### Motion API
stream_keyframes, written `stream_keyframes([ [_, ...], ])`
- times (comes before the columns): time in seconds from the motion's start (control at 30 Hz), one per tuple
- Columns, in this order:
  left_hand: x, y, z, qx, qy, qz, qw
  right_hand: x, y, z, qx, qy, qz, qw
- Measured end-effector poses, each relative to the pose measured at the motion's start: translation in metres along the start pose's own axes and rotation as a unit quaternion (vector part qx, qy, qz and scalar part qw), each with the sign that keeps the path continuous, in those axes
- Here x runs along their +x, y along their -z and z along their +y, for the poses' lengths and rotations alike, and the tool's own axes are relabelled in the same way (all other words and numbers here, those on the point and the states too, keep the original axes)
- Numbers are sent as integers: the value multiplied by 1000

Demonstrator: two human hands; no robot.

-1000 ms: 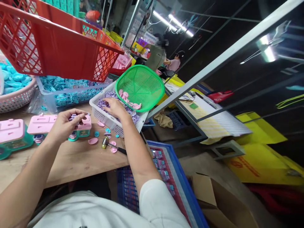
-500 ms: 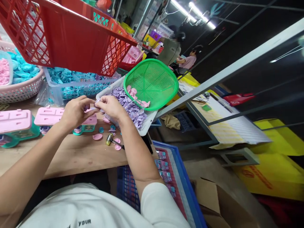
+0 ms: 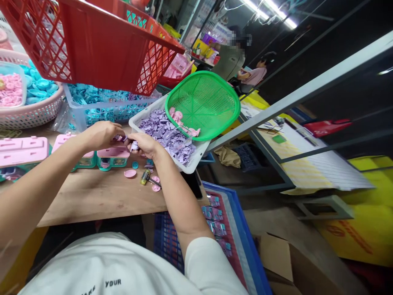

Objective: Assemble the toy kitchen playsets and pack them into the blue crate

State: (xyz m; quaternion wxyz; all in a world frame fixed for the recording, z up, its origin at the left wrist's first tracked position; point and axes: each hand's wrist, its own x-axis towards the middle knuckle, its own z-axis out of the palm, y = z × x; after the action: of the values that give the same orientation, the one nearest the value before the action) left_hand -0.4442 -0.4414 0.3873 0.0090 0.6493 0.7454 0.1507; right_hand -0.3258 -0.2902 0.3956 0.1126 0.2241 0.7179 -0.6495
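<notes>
Purple part point(image 3: 134, 146), at nine o'clock in the head view, is pinched by the right hand point(image 3: 145, 144); purple pieces point(image 3: 120, 138) are held in the left hand point(image 3: 103, 133). Loose parts point(image 3: 159, 130) are left in the white basket point(image 3: 200, 153), toward two o'clock from there; what is finished cannot be told.

Tube lights point(image 3: 282, 14) glare white up top; bkgd point(image 3: 340, 37) v. dark at R. My R grip point(image 3: 144, 144) & the table point(image 3: 101, 196) are well lit. Yellow bags point(image 3: 377, 229) at far R blurry; my L forearm point(image 3: 30, 192) looks stretched, wide-angle.
</notes>
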Motion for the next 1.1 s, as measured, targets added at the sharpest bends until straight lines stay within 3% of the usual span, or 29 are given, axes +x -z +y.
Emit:
stream_keyframes([
  [0.13,-2,-2,-10,-38,-31,11,999,-3,5,7,-25,48,-14,998],
  [0.27,-3,-5,-22,-64,-16,18,998,-9,8,17,-84,155,82,981],
  [0.37,-1,-9,-26,-70,25,6,997,-3,5,27,-166,188,133,959],
  [0.53,6,-12,-25,-49,92,22,994,16,-3,40,-174,201,186,946],
  [0.9,16,-11,-20,-88,78,-15,993,12,-9,56,-60,173,189,965],
  [1.1,11,-19,-17,-57,87,-1,995,20,-8,60,-17,186,171,967],
])
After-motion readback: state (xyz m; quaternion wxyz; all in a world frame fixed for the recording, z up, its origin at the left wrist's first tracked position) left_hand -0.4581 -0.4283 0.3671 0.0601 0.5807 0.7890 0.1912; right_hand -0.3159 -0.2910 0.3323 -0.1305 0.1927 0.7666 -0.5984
